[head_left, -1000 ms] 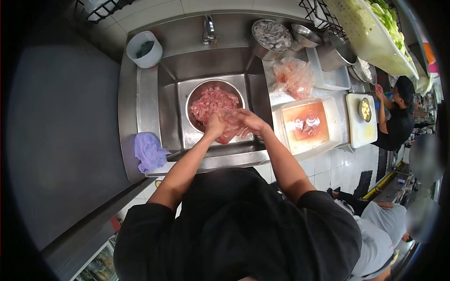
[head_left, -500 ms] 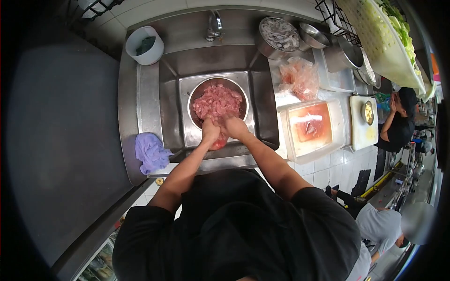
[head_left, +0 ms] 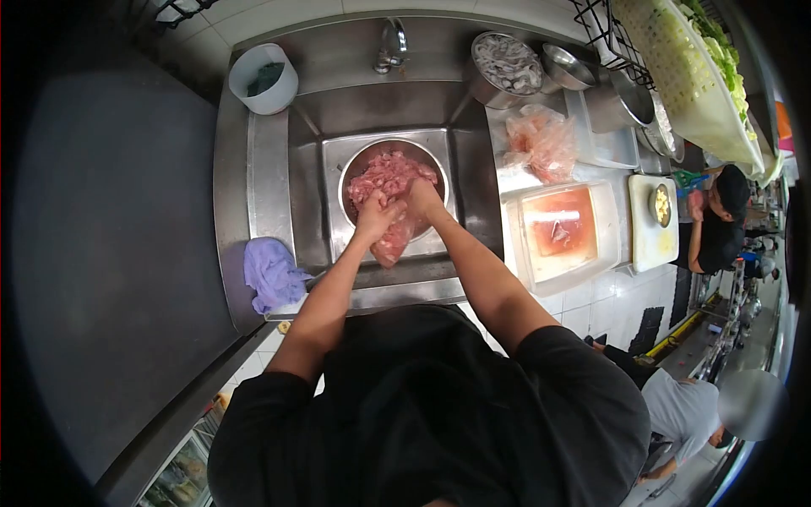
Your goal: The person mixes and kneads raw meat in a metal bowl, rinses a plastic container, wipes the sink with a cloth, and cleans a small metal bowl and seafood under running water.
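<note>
A round metal bowl stands in the sink, filled with raw pink meat. Over the bowl's near edge hangs a clear plastic bag with some meat in it. My left hand is closed round the left side of the bag's mouth. At the right of the bag, my right hand reaches into the bowl over the meat; its fingers are largely hidden, and what they touch cannot be made out.
The faucet rises behind the sink. A white tub and a purple cloth lie left. On the right are a bag, a container with reddish liquid, a pot and a cutting board. Two people are farther right.
My right hand came from the bag's right side to over the bowl. The bag now hangs lower and narrower at the near rim. My left hand has shifted slightly up and left.
</note>
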The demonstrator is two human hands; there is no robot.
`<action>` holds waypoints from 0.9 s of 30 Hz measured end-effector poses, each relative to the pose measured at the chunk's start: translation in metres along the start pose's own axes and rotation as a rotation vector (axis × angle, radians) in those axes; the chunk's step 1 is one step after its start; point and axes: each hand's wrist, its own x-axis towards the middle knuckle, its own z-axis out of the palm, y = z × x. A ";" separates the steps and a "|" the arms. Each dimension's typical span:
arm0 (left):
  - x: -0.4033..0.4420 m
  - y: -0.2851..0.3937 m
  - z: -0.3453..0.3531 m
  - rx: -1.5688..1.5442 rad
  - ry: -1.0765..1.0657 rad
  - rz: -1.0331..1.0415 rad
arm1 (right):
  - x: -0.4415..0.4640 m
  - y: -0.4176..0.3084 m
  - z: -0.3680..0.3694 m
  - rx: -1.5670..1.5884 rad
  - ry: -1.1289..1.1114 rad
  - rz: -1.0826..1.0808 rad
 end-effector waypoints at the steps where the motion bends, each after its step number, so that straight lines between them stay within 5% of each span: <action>1: 0.001 -0.003 -0.002 0.022 -0.131 0.034 | -0.002 -0.002 -0.004 -0.010 -0.004 0.003; 6: 0.008 0.007 -0.008 0.028 -0.173 0.078 | -0.014 -0.022 -0.011 0.072 0.147 0.035; 8: 0.001 0.039 -0.009 0.500 0.137 0.422 | -0.022 -0.042 -0.022 0.092 0.191 0.130; 15: 0.022 0.056 -0.002 0.653 0.364 0.080 | -0.035 -0.058 -0.031 0.137 0.205 0.305; 18: 0.038 0.028 -0.028 0.199 0.158 0.000 | -0.039 -0.057 -0.041 0.192 0.312 0.285; 20: 0.052 -0.010 -0.038 0.022 0.164 -0.001 | -0.045 -0.048 -0.055 0.426 0.343 -0.055; 21: 0.058 -0.023 -0.040 -0.120 0.104 -0.034 | -0.051 -0.057 -0.066 0.426 0.344 -0.055; 23: 0.055 -0.007 -0.046 -0.287 0.001 -0.141 | -0.068 -0.081 -0.091 0.791 0.000 0.074; 27: 0.048 0.008 -0.052 -0.648 -0.138 -0.395 | -0.061 -0.062 -0.099 1.090 -0.079 0.234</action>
